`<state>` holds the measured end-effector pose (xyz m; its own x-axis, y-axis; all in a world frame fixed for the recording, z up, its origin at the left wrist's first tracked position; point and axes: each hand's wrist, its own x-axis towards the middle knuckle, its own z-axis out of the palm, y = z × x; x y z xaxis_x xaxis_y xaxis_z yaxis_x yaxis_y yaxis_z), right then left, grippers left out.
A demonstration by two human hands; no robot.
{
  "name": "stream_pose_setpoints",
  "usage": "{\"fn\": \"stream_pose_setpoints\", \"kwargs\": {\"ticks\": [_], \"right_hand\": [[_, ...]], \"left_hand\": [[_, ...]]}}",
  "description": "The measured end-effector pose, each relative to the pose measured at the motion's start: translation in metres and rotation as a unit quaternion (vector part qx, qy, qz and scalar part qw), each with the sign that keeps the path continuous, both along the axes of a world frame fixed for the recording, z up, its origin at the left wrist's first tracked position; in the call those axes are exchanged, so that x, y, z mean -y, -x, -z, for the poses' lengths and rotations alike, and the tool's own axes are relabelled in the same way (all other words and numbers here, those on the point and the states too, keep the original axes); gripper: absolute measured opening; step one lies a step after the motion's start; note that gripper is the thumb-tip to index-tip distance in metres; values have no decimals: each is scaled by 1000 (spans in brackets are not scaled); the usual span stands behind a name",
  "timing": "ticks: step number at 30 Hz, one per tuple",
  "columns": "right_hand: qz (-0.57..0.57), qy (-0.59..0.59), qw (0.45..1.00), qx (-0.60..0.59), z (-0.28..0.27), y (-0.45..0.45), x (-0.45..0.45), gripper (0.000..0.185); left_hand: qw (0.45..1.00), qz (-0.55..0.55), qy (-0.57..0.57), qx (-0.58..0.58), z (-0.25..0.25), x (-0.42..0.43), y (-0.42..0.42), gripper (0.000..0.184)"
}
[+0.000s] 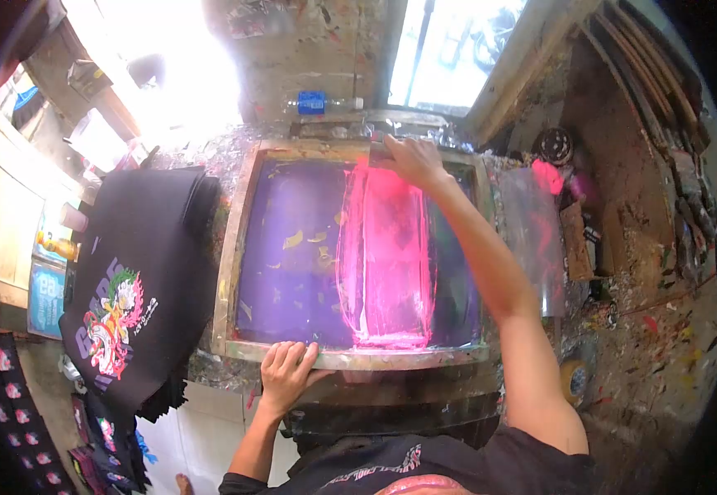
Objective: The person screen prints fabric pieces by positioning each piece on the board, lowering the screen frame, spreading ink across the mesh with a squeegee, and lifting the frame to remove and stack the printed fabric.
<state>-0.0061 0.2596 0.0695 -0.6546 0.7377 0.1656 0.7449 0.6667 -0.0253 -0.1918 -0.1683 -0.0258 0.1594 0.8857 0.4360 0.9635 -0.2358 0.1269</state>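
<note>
A wooden-framed printing screen (228, 272) lies flat before me, its mesh purple with yellowish patches. A broad band of pink ink (395, 247) runs from the far side of the mesh to the near side, right of the middle. At the far end of that band my right hand (412, 161) is closed on a squeegee (380, 155), mostly hidden under the fingers. My left hand (286, 371) has its fingers curled over the near rail of the frame, left of the pink ink.
To the left hang black printed fabric pieces (148, 223) in a stack, beside a blue tin (46, 297). A plastic bottle (313, 103) lies beyond the screen. On the right are a clear plastic sheet (532, 239), a pink-stained rag (547, 176) and stacked boards (651, 74).
</note>
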Motion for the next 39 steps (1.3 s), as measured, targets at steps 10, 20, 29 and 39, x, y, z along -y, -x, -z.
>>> {"fn": "stream_pose_setpoints", "kwargs": {"ticks": [10,20,29,39], "right_hand": [[-53,106,993,-21,3,-54,195,28],[-22,-81,995,-53,-6,-81,326,39],[-12,-312,924,-220,-125,-52,274,42],[-17,-320,947,-1,-290,-25,88,39]], "left_hand": [[1000,-3,-5,25,-8,0,-3,53],[997,26,53,45,-50,-3,-2,48],[993,-8,-121,-2,-221,-59,7,40],[993,103,59,3,29,-26,-47,54]]}}
